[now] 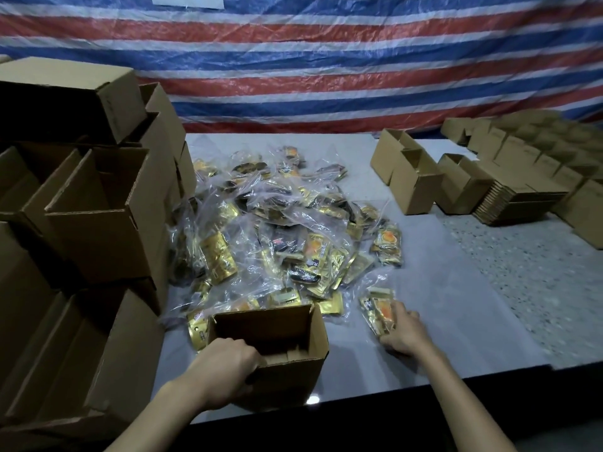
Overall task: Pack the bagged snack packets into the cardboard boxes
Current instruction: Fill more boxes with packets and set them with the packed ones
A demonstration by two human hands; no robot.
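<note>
An open cardboard box (293,373) stands near the table's front edge, its inside empty as far as I see. My left hand (225,363) grips its near-left rim, fingers curled over the edge. To the right, my right hand (403,331) grips a clear bag of gold and orange snack packets (377,309) lying on the table. Behind the box spreads a big pile of bagged snack packets (277,230).
Stacks of open cardboard boxes (98,216) tower along the left. At the back right stand three open boxes (417,184), a pile of flattened cartons (515,203) and more boxes. The grey table (456,288) ends in a dark front edge. A striped tarp hangs behind.
</note>
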